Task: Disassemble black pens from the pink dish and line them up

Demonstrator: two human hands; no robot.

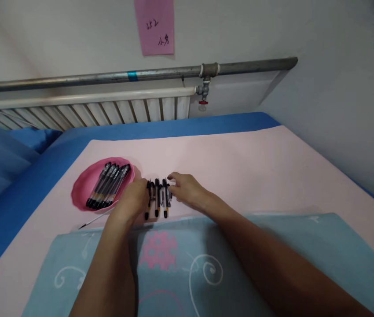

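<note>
Three pens (157,203) remain at twelve o'clock, outside the eleven-o'clock bowl (84,184) already holding several others (108,187), between a curled left hand (134,195), its grip hidden from me, and a half-open right hand (187,189), visibly gripping nothing.

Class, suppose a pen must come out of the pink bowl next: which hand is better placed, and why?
Probably the left hand: it is close beside the pink bowl, whereas the right hand is across the loose black-capped pens, farther from the bowl.
</note>
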